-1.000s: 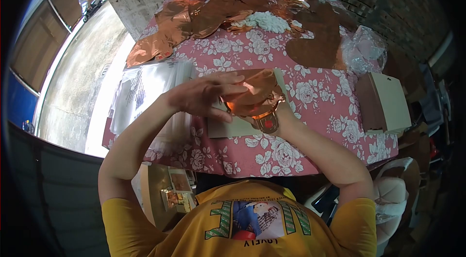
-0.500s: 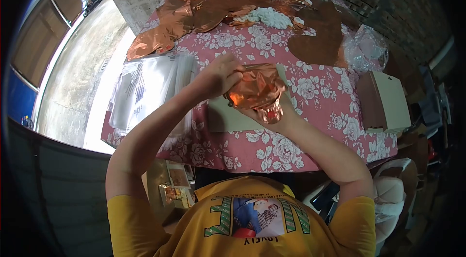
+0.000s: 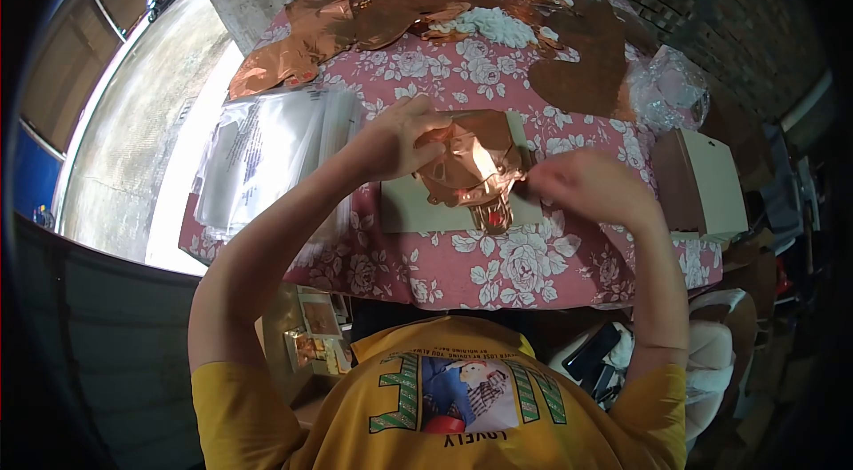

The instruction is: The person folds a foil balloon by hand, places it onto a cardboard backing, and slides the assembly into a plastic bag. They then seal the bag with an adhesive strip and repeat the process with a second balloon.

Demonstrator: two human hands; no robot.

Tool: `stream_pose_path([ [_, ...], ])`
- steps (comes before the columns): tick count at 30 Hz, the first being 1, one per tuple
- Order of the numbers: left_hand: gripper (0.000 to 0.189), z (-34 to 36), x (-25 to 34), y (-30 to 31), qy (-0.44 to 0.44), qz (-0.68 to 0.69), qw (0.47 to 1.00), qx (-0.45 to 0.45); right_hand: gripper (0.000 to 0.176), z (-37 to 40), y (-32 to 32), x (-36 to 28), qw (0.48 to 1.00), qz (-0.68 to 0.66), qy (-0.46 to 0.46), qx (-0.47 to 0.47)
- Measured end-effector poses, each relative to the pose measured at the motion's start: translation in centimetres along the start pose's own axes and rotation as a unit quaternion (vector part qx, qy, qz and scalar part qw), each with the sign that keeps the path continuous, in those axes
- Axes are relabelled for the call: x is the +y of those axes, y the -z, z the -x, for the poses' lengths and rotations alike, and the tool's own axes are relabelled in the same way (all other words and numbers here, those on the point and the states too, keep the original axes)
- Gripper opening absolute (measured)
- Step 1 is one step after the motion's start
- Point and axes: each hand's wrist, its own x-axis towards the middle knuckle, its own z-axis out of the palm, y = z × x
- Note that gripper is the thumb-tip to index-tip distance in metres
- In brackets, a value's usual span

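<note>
A crumpled, folded copper-coloured foil balloon (image 3: 471, 155) lies over a cream card (image 3: 409, 212) in front of me, its narrow tail with a small red mark hanging toward me. My left hand (image 3: 404, 137) grips the balloon's left edge, thumb and fingers closed at the foil. On the other side, my right hand (image 3: 595, 188) is beside the balloon's right edge, fingers bunched and pointing left. Its fingertips are smeared by motion, right at the edge of the foil.
Clear plastic sleeves (image 3: 258, 163) are stacked on the left of the flowered tablecloth (image 3: 520, 270). Flat copper foil balloons (image 3: 586, 61) and a white heap (image 3: 502, 27) lie at the back. Clear crumpled plastic (image 3: 671, 88) and a stack of cards (image 3: 706, 186) sit at right.
My right hand has come out from under the foil balloon and moved to its right side. The balloon now lies lower over the card, while my left hand keeps its edge.
</note>
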Motion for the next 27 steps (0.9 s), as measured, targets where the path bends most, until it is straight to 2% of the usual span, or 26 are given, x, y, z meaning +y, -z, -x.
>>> stream_pose_path([
  [1, 0.034, 0.1, 0.1, 0.0, 0.012, 0.011, 1.0, -0.002, 0.026, 0.1, 1.1, -0.3, 0.996, 0.004, -0.088, 0.008],
  [2, 0.034, 0.1, 0.1, -0.2, 0.011, 0.012, 1.0, -0.002, 0.028, -0.3, 1.6, -0.9, 0.994, 0.007, -0.096, 0.057],
  [3, 0.035, 0.2, -0.1, -0.3, 0.007, 0.004, 1.0, 0.001, 0.028, -1.2, 0.8, -0.5, 0.994, 0.007, -0.097, 0.057],
  [4, 0.036, 0.1, -0.2, -0.3, 0.001, -0.005, 1.0, 0.004, 0.032, -2.9, -1.1, 0.7, 0.985, -0.055, 0.001, 0.162],
  [5, 0.036, 0.1, -0.1, -0.4, -0.001, -0.006, 1.0, 0.005, 0.038, -4.5, -2.8, 1.7, 0.953, -0.114, 0.101, 0.263],
  [7, 0.038, 0.2, 0.1, -0.3, 0.005, -0.007, 1.0, 0.004, 0.051, -6.9, -5.7, 2.4, 0.948, -0.015, 0.141, 0.287],
  [8, 0.038, 0.1, 0.0, -0.3, 0.005, -0.009, 1.0, 0.005, 0.068, -7.3, -6.3, 2.4, 0.964, 0.006, 0.135, 0.231],
  [10, 0.035, 0.3, -0.3, -0.3, 0.033, 0.025, 0.999, -0.003, 0.072, -7.4, -8.4, 2.4, 0.96, 0.09, 0.127, 0.235],
  [12, 0.031, 0.2, -1.0, 0.9, 0.211, 0.243, 0.947, -0.019, 0.074, -7.3, -8.3, 2.2, 0.965, 0.086, 0.117, 0.22],
  [13, 0.029, 0.0, -2.0, 1.3, 0.247, 0.353, 0.903, 0.011, 0.074, -7.3, -8.4, 2.1, 0.964, 0.087, 0.116, 0.222],
  [15, 0.029, -0.3, -1.8, 2.3, 0.255, 0.269, 0.921, 0.118, 0.074, -7.3, -8.4, 2.1, 0.964, 0.086, 0.115, 0.225],
  [16, 0.028, -0.2, -1.5, 2.5, 0.239, 0.168, 0.946, 0.14, 0.073, -7.3, -8.5, 2.0, 0.963, 0.088, 0.112, 0.23],
  [17, 0.028, 0.1, -1.7, 1.8, 0.241, 0.168, 0.946, 0.138, 0.072, -7.2, -8.5, 2.0, 0.962, 0.09, 0.109, 0.235],
  [19, 0.031, 1.1, -2.3, 0.0, 0.226, 0.147, 0.963, 0.023, 0.072, -7.2, -8.4, 1.9, 0.961, 0.091, 0.111, 0.237],
  [20, 0.044, 0.5, -0.1, -0.7, 0.143, 0.011, 0.987, 0.075, 0.072, -7.2, -8.4, 1.9, 0.96, 0.093, 0.113, 0.24],
  [22, 0.063, 1.5, 2.2, -1.0, 0.162, -0.114, 0.98, -0.028, 0.072, -7.3, -8.5, 1.9, 0.959, 0.094, 0.113, 0.243],
  [23, 0.073, 2.3, 2.1, -1.9, 0.145, -0.102, 0.984, -0.001, 0.072, -7.3, -8.6, 2.0, 0.958, 0.096, 0.111, 0.247],
  [27, 0.076, 3.3, 1.1, -2.6, 0.135, -0.107, 0.985, 0.0, 0.072, -6.9, -8.4, 1.7, 0.959, 0.102, 0.106, 0.243],
])
